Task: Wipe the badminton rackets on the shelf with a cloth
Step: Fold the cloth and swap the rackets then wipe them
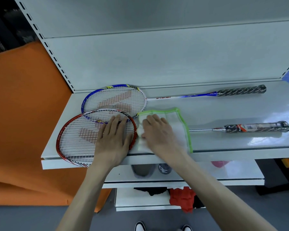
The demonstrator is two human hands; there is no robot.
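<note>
Two badminton rackets lie on the white shelf [215,112]. The blue-framed racket [113,100] is at the back, its dark grip pointing right. The red-framed racket [77,135] lies nearer the front edge, its head overlapping the blue one and its wrapped grip at the right. My left hand [113,139] rests flat on the red racket's strings, fingers spread. A white cloth with a green border [178,127] covers the red racket's shaft beside the head. My right hand [158,132] presses down on the cloth, fingers bunching its left part.
The shelf's grey back panel rises behind the rackets. An orange surface [23,114] lies to the left. Lower shelves hold dark cans [163,169], a pink item and red and black fabric [182,199]. My shoes show at the bottom.
</note>
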